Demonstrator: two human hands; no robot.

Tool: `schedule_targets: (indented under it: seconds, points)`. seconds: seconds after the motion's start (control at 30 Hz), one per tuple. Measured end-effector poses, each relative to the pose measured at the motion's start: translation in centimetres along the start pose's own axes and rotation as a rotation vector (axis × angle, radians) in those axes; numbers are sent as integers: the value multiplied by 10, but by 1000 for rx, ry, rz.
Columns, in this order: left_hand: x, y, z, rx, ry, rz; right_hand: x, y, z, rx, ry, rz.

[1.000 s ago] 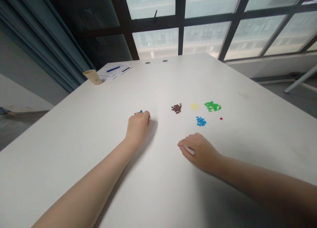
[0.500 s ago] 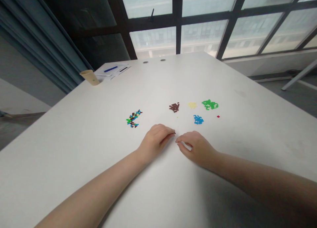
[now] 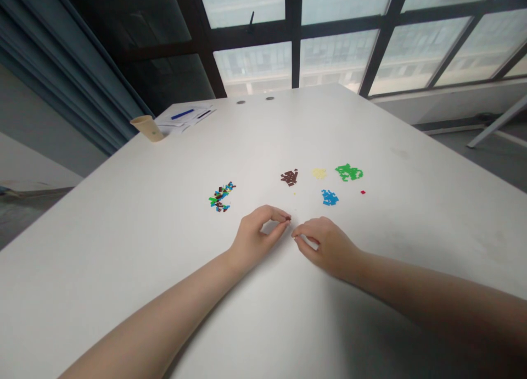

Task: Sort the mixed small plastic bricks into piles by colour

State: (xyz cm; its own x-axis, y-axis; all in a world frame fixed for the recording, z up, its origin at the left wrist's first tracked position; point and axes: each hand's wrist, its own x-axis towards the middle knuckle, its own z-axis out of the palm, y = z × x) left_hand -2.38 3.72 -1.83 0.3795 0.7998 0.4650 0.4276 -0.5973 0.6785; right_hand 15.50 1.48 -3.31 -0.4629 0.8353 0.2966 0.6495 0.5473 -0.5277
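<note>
Thumb and fingertips of my left hand point(image 3: 259, 230) pinch a small dark brown piece point(image 3: 289, 218) just over the table. Close by on the right, my right hand point(image 3: 327, 244) is closed in a pinch; whatever lies between its fingertips is too small to name. Beyond the hands lie flat clusters of small pieces: brown pieces point(image 3: 290, 177), pale yellow pieces point(image 3: 319, 173), green pieces point(image 3: 349, 172) and blue pieces point(image 3: 329, 198). One red piece point(image 3: 363, 192) sits apart on the right. A mixed-colour heap point(image 3: 221, 198) is left of my left hand.
The white table point(image 3: 123, 219) reaches to the windows. At its far left edge stands a tan paper cup point(image 3: 148, 128), beside papers point(image 3: 168, 122) with a blue pen point(image 3: 182, 114). A tiny yellow piece point(image 3: 294, 194) lies between the brown and blue clusters.
My left thumb and index finger have bowed apart, opening a gap behind the pinched fingertips, and the brown piece shows more. My right hand has stayed almost still.
</note>
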Motion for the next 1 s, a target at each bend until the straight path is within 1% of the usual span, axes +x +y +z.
schedule_targets:
  seconds: [0.17, 0.33, 0.47, 0.63, 0.83, 0.93, 1.0]
  points:
    - [0, -2, 3, -66, 51, -93, -1, 1, 2, -1, 16, -6]
    - [2, -5, 4, -91, 37, -131, -1, 1, 3, -3, 6, -5]
    - [2, -7, 5, -141, 53, -172, -2, 1, 1, 10, -1, -3]
    - [3, -6, 5, -176, 21, -152, -2, 0, 0, 0, 6, -4]
    - [3, -5, 5, -189, 13, -149, -2, 1, 1, -9, 8, -11]
    - [3, -5, 5, -203, 2, -138, -1, 1, 1, -5, 35, -3]
    - [2, -5, 4, -218, -13, -126, -1, 2, 0, 6, 75, 7]
